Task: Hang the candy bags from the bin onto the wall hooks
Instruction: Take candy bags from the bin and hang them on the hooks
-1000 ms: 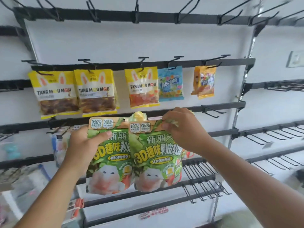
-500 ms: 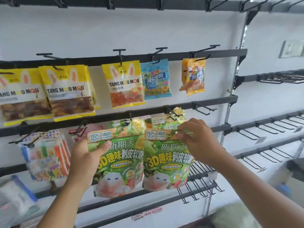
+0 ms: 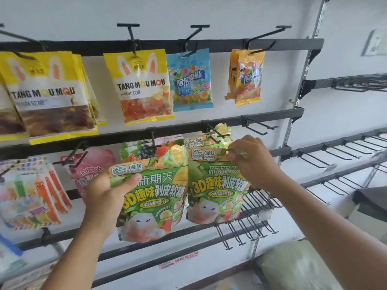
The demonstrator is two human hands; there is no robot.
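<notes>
I hold two green candy bags in front of the wall rack. My left hand grips the left green bag by its upper left edge, thumb across the front. My right hand pinches the top right corner of the right green bag, just below a black wall hook. Another green bag hangs on that hook behind it. The bin is not in view.
Yellow rabbit bags, a blue bag and an orange bag hang on the upper rail. A pink bag, a fruit bag and striped packs hang at left. Bare hooks stick out to the right.
The view has shifted down and left along the rack. My right hand has brought its green bag closer under the hook with the hanging green bag. My left hand keeps its bag.
</notes>
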